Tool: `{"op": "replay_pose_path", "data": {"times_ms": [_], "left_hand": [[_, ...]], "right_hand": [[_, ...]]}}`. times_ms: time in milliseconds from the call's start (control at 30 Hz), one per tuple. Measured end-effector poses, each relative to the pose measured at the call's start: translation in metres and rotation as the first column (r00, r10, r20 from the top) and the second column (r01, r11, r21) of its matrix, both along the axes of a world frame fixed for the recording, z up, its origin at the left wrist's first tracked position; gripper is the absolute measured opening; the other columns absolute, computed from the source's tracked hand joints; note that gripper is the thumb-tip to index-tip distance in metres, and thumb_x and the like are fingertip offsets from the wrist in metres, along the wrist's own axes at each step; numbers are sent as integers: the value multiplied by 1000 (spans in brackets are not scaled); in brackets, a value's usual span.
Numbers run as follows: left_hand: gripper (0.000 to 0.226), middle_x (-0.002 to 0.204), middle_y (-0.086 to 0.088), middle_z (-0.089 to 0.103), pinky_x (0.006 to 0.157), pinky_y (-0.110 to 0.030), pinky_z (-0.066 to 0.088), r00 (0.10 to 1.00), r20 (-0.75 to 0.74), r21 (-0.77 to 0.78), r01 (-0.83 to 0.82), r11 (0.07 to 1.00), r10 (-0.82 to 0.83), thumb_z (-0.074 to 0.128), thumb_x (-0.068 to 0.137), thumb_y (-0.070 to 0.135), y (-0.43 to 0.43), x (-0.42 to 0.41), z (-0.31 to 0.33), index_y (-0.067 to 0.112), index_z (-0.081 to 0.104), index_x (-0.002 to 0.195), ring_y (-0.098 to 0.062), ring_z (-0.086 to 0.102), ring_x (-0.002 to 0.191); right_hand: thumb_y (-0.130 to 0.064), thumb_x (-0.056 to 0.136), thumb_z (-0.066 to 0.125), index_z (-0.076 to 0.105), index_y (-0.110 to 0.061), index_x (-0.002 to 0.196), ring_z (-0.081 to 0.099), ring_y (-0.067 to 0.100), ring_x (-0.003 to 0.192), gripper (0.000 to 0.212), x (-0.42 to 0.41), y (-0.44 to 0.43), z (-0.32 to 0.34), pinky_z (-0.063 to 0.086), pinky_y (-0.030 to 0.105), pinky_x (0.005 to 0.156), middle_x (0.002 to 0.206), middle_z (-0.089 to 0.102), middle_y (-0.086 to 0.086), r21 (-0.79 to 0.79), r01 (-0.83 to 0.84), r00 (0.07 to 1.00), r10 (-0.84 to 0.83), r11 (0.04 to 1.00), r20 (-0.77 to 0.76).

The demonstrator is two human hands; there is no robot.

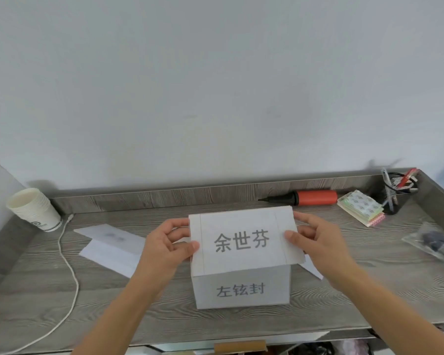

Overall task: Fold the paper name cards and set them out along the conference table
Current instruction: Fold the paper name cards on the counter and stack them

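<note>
1. While both hands pinch it, the name card (244, 242) is held up in front of me over the table (139, 290), printed side towards me. My left hand (168, 243) grips its left edge and my right hand (318, 243) its right edge, each with the thumb on the front and the fingers curled behind.
2. It is thin paper, so I judge it very light and floppy. Held by one edge alone it would sag, and a hard squeeze would leave a crease where no fold is wanted.
3. Faint ruled lines run near both sides and along the bottom. The side margins outside those lines look like the best place to hold, clear of the print and leaving the middle free to bend.
4. A second card (241, 290) with another name lies on the table just below the held one's lower edge; I cannot tell whether they touch. More white sheets (110, 242) lie flat to my left.
5. A stack of paper cups (32, 208) stands at the far left, and what the top one holds does not show.
6. A black wire pot (405, 190) in the far right corner holds pens and other small tools.
7. A clear plastic bag (431, 240) near the right edge holds something dark that I cannot make out.
</note>
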State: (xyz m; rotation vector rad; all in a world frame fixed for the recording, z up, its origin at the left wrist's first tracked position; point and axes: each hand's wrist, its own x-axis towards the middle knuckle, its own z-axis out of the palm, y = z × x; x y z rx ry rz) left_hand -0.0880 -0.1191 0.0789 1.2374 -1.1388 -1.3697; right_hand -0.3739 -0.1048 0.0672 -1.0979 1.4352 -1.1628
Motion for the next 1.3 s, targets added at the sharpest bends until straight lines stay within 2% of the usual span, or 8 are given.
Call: {"op": "replay_pose_path", "data": {"times_ms": [167,300,500,667,767,967,1167,1300], "left_hand": [[44,97,-2,64,62,-22,57,940,308,-114,-119,986,149,68,79,-8,15,-1,-23,21,56,110,-11,64,62],[45,93,-1,62,68,-12,52,885,428,-159,-127,979,184,68,81,-4,29,-6,-43,25,56,114,-15,64,78],[33,86,3,62,72,-23,50,785,549,-244,-177,954,286,68,83,3,37,-7,-54,23,59,108,-13,61,82],[24,106,0,64,81,-34,56,753,613,-217,-130,967,239,63,88,8,46,-8,-65,15,65,110,-11,63,93],[34,112,-5,66,89,-35,54,766,587,-204,-173,964,261,59,92,14,51,-16,-69,8,61,125,-17,63,100],[31,109,-5,69,78,-23,51,755,598,-231,-159,960,269,59,92,15,50,-19,-67,8,64,122,-14,64,93],[30,109,-1,68,79,-23,53,763,605,-230,-108,967,229,57,93,19,49,-19,-68,13,64,121,-7,63,94],[29,107,0,70,79,-22,52,762,606,-224,-114,968,230,59,92,16,48,-18,-68,13,65,120,-6,63,92]], "right_hand": [[-12,81,74,57,-37,116,68,22,75,46,10,21,-21,57,39,73,78,72,-1,-102,33,961,-59,994,-271],[-18,81,74,57,-25,126,64,14,80,49,14,40,-43,57,34,74,89,66,-5,-52,58,910,-74,997,-407],[-20,83,72,60,-21,122,59,6,83,40,18,47,-51,50,17,67,92,60,-10,-154,-3,799,-90,988,-594],[-23,91,61,52,-24,133,56,2,95,43,12,52,-61,48,19,76,115,55,-15,-139,-28,780,-66,990,-623],[-22,96,53,43,-25,141,56,12,114,47,18,58,-69,48,29,89,130,54,-11,-67,-71,807,18,995,-591],[-24,98,49,41,-34,141,53,3,96,45,7,62,-73,40,20,81,133,51,-18,-26,-148,832,110,989,-544],[-38,91,57,59,-15,97,64,24,84,23,-57,21,-67,55,54,80,90,66,5,58,508,832,-471,860,-294],[-40,92,58,52,-4,104,60,27,80,39,-84,6,-82,51,37,59,88,60,14,380,541,831,-546,750,-105]]}}
